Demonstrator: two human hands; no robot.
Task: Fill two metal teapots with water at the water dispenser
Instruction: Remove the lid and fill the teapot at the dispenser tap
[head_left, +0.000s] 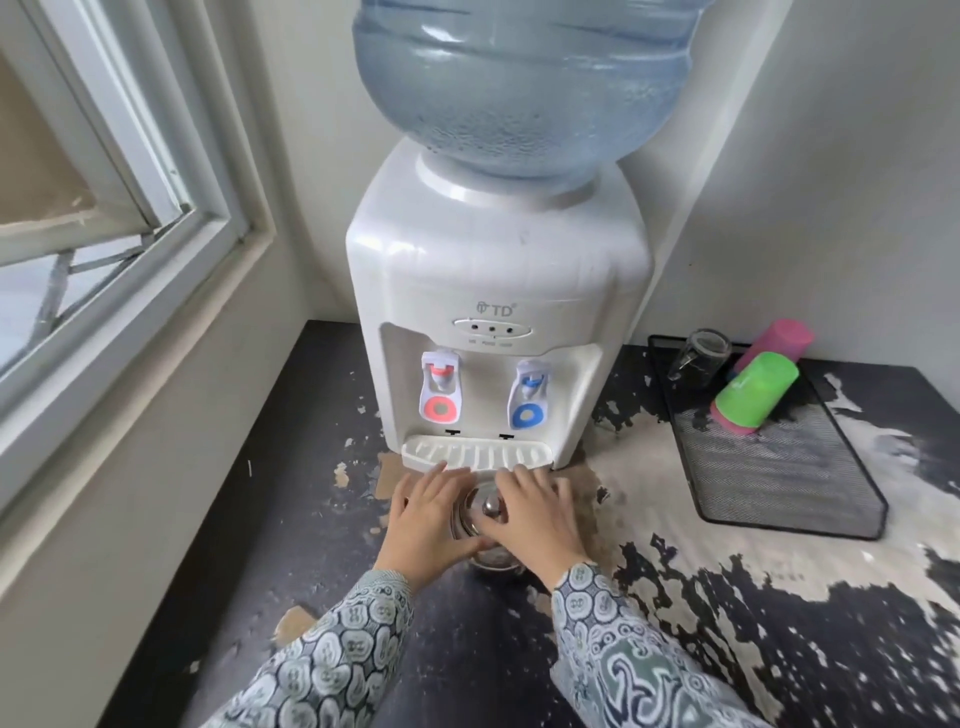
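A metal teapot (480, 512) with a knobbed lid stands on the worn black counter, just in front of the drip tray (475, 453) of the white water dispenser (496, 291). My left hand (431, 514) cups its left side. On the right, my right hand (535, 514) lies over the lid, fingers beside the knob. Most of the pot's body is hidden by both hands. The dispenser has a red tap (440, 392) on the left and a blue tap (530, 397) on the right, with a large blue water bottle (524, 83) on top. Only one teapot is in view.
A black mesh tray (779, 467) sits at the right, holding a green cup (756, 389), a pink cup (776, 340) and a glass (698, 353), all lying tipped. A window (104, 208) and its sill run along the left. White walls close the corner behind the dispenser.
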